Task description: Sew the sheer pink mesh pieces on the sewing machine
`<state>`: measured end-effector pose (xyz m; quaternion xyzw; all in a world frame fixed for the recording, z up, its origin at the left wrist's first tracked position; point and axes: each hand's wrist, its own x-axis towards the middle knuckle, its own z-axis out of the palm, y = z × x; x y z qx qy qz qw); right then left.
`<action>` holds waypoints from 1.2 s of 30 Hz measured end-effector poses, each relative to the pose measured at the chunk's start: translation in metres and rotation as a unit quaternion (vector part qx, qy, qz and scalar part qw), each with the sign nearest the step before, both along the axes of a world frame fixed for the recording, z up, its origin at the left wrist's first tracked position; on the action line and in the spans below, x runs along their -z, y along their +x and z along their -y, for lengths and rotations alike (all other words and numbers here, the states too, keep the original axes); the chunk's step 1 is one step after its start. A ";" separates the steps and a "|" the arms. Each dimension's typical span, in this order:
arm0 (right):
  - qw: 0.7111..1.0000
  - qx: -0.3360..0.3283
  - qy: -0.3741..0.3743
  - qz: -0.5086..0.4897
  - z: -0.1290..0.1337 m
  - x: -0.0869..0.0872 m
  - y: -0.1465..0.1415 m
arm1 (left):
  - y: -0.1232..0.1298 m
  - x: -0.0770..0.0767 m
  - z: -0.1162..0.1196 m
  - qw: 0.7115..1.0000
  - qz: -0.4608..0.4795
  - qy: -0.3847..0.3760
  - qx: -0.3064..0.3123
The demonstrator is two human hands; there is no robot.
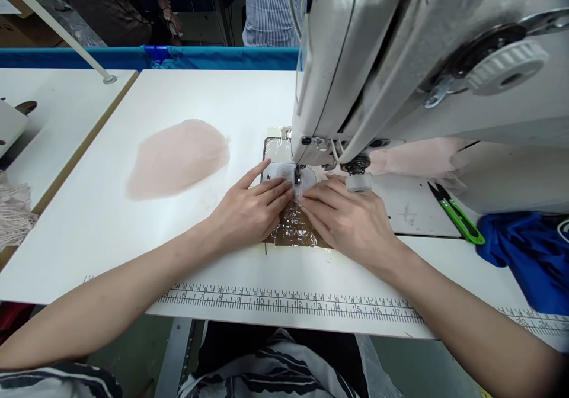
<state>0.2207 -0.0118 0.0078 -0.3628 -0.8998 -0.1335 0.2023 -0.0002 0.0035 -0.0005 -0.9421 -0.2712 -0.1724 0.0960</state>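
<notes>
In the head view, a sewing machine's needle and presser foot (297, 176) stand between my two hands. My left hand (251, 208) lies flat on the left of the foot, its index finger stretched away from the others. On the right, my right hand (351, 217) has its fingers bent and pressed together, with the tips close beside the foot. Whatever lies under those fingertips is hidden or too thin to make out. Shiny brown tape (296, 229) covers the bed between the hands. A sheer pale pink fabric piece (180, 160) rests flat to the left.
The machine head (351, 60) overhangs my right hand. More pink fabric (413, 156) lies behind it. Green thread snips (457, 214) and blue cloth (524, 250) are at the right. A printed ruler (284, 300) follows the table's front edge. People stand beyond the blue-covered far edge.
</notes>
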 end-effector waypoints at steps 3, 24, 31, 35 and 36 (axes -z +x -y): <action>1.000 0.001 0.005 0.006 0.000 0.000 0.000 | 0.000 0.001 -0.002 1.000 0.003 -0.004 -0.001; 0.999 0.022 -0.028 0.021 -0.002 -0.002 -0.001 | 0.002 0.007 -0.014 0.997 0.033 -0.046 -0.059; 0.998 0.038 -0.028 0.038 -0.006 0.002 0.000 | 0.001 0.010 -0.021 0.995 0.039 -0.059 -0.073; 0.998 0.037 -0.029 0.040 -0.007 0.003 0.002 | 0.001 0.012 -0.022 0.994 0.044 -0.058 -0.085; 0.998 0.038 -0.026 0.040 -0.007 0.003 0.002 | 0.001 0.012 -0.022 0.993 0.046 -0.061 -0.088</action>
